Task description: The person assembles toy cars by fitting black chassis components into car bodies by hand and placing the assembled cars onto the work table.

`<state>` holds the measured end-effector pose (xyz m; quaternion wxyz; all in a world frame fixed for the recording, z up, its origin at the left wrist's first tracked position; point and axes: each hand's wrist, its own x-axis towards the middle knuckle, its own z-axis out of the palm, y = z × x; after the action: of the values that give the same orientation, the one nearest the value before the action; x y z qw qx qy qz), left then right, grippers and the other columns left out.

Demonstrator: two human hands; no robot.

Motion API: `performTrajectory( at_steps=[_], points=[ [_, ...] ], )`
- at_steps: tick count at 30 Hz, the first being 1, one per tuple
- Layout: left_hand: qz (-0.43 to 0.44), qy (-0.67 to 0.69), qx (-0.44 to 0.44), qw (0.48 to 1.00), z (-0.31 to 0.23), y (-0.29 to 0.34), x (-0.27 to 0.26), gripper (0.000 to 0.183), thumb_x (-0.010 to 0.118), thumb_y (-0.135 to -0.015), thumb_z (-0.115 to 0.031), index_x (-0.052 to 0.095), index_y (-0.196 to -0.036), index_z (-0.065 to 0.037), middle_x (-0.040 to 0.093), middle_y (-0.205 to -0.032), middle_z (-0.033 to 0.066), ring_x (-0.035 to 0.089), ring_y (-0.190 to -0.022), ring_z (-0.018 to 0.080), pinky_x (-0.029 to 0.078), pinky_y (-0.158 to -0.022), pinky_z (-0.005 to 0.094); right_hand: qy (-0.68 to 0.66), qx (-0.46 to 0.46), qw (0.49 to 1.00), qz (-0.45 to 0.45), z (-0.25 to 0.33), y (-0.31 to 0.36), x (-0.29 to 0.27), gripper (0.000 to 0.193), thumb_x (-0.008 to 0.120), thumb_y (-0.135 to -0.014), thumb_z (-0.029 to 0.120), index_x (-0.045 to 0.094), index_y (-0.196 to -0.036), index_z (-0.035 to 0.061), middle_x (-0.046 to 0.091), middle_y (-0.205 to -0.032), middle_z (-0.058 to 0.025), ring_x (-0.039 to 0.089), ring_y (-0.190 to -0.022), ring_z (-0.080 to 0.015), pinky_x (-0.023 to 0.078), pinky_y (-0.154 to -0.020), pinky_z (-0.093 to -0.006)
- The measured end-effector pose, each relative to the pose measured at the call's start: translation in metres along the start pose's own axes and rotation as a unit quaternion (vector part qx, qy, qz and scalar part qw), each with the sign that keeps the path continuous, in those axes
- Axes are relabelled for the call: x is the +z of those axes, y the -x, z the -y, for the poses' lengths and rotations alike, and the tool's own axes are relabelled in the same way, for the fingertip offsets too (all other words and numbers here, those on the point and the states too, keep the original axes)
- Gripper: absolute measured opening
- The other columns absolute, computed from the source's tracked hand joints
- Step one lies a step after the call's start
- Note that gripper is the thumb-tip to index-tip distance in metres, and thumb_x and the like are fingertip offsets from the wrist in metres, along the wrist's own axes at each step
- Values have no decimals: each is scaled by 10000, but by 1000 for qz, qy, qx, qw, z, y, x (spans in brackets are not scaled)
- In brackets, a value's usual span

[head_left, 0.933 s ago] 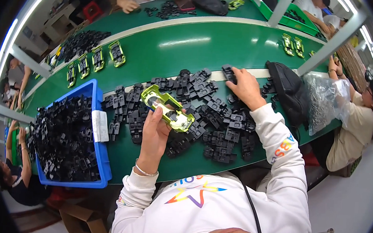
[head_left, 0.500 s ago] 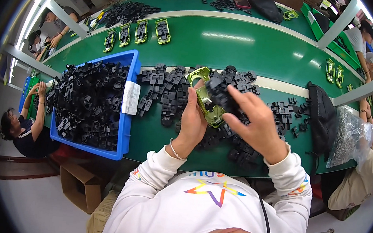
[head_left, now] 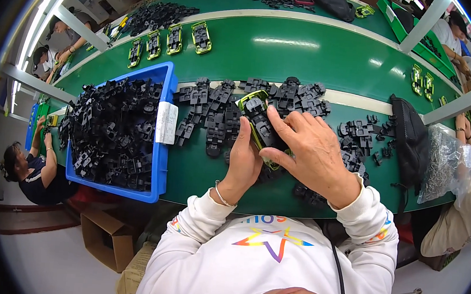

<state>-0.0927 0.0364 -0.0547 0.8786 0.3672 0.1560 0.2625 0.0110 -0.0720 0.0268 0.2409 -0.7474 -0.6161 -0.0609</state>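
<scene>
I hold a yellow-green toy car body (head_left: 255,107) over the green table, underside up, with a black plastic chassis part (head_left: 264,130) seated in it. My left hand (head_left: 244,160) grips the body from below and the left. My right hand (head_left: 308,150) lies over it from the right, fingers pressing on the black part. Loose black chassis parts (head_left: 216,109) lie scattered on the table around and under both hands.
A blue bin (head_left: 160,157) heaped with black parts stands to my left. Several finished green car bodies (head_left: 169,39) line the far belt. A black bag (head_left: 410,141) and a clear plastic bag (head_left: 447,163) lie at right. Other people sit left, right and opposite.
My right hand came back from the parts pile at the right and now presses a black part into the car body. The view has shifted left, bringing the blue bin closer.
</scene>
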Motion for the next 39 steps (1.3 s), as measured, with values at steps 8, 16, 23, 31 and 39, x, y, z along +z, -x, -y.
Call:
performTrajectory(
  at_steps=[8,16,23,31,39],
  points=[
    [10,-19,-2,1000,4,-1,-4,575,205,-1062,-464,413,-1390,-40,551,-1313,121,544,-1219,238,441,-1036,392,5,9,998,67,2,1,-8,611,714,-837,309,523,-1335,10,568,-938,-95,555,-865,-255,436,-773,-366],
    [24,-35,12,999,0,0,3,594,195,-1056,-483,423,-1380,-40,568,-1288,124,563,-1198,244,446,-1033,391,-33,3,999,9,-1,5,2,549,709,-840,287,542,-1261,-23,531,-915,-103,542,-831,-247,444,-738,-357],
    [45,-54,-3,998,2,-1,-6,613,221,-1047,-510,420,-1382,-37,561,-1294,124,563,-1200,240,453,-1023,388,-42,7,998,43,-1,7,-2,527,688,-834,247,543,-1252,-38,546,-915,-111,546,-852,-254,447,-758,-363],
    [43,-93,46,994,2,0,-11,530,390,-1040,-446,432,-1363,-28,562,-1268,111,576,-1154,202,461,-998,369,-1,-6,998,65,2,-4,-6,570,701,-827,240,526,-1308,-12,552,-916,-106,540,-876,-265,440,-832,-381],
    [64,-111,57,990,-2,1,-16,597,413,-1028,-463,332,-1445,-43,515,-1340,116,547,-1216,214,432,-1041,377,42,1,997,60,13,0,0,572,712,-816,230,537,-1313,7,534,-935,-78,531,-941,-253,422,-923,-412]
  ],
)
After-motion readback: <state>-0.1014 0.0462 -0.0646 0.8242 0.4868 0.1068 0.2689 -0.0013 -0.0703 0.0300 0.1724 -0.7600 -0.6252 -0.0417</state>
